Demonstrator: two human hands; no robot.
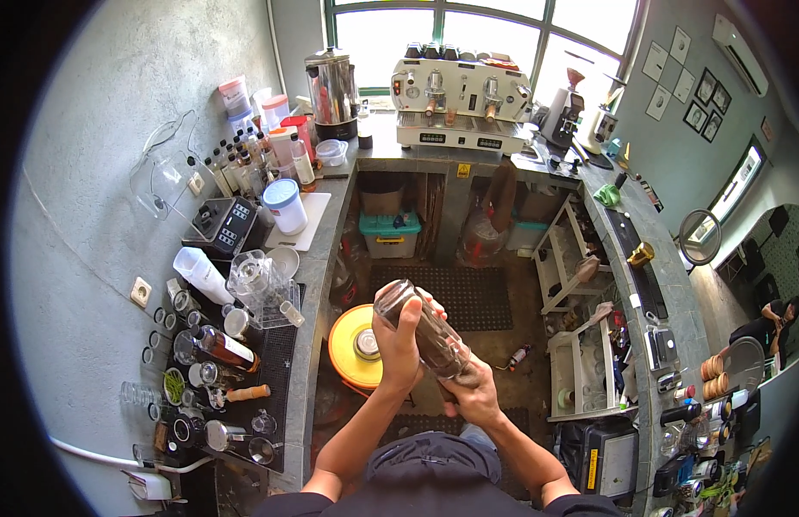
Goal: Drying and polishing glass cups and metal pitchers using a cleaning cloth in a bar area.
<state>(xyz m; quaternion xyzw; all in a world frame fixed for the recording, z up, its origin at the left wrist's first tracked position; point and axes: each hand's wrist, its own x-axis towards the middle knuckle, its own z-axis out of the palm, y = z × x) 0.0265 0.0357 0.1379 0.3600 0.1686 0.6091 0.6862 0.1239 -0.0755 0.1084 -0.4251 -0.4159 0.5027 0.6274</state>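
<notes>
Both hands hold a clear glass bottle or jar (432, 337), tilted, in front of my body above the floor. My left hand (399, 342) wraps around its upper left part, the thumb lying along the glass. My right hand (474, 391) grips the lower right end, where something greyish shows at the fingers; what it is cannot be told. Just left of my left hand, lower down, stands a round container with a yellow lid (349, 368) and a metal piece (367, 342) on top.
The left counter (320, 258) carries bottles, glasses, a white tub with a blue lid (285, 207) and a blender cover. An espresso machine (461, 106) stands at the back. White shelves (561, 381) and the right counter (687, 310) flank the floor. A blow torch (520, 357) lies on the floor.
</notes>
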